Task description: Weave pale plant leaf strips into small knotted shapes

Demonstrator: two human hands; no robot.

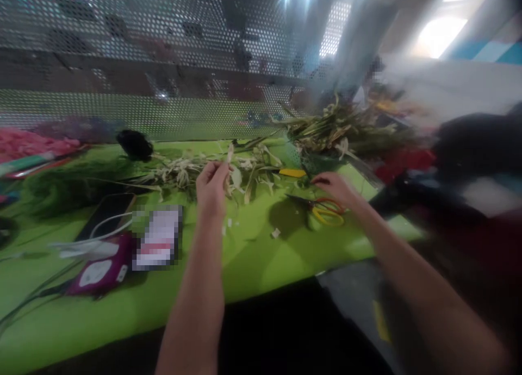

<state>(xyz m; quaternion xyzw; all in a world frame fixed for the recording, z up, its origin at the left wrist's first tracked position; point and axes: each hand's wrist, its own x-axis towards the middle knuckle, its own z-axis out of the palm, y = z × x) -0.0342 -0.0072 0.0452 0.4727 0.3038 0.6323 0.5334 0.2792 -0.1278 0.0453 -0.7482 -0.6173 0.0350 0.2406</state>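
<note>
A dark phone [106,214], purple power bank [100,272] and white cable [87,247] are seen on the green table [253,261], backed by a perforated screen [122,49].

A lime-green table [253,272] ran across the room from left to right, and a patch of grey floor [350,293] showed below its near edge. Behind the table stood a grey perforated metal screen [122,49], full of small holes, with dim shapes showing through it. At the upper right, bright ceiling lights [442,32] glared above a white wall [460,84] with a blue band [489,51].
</note>
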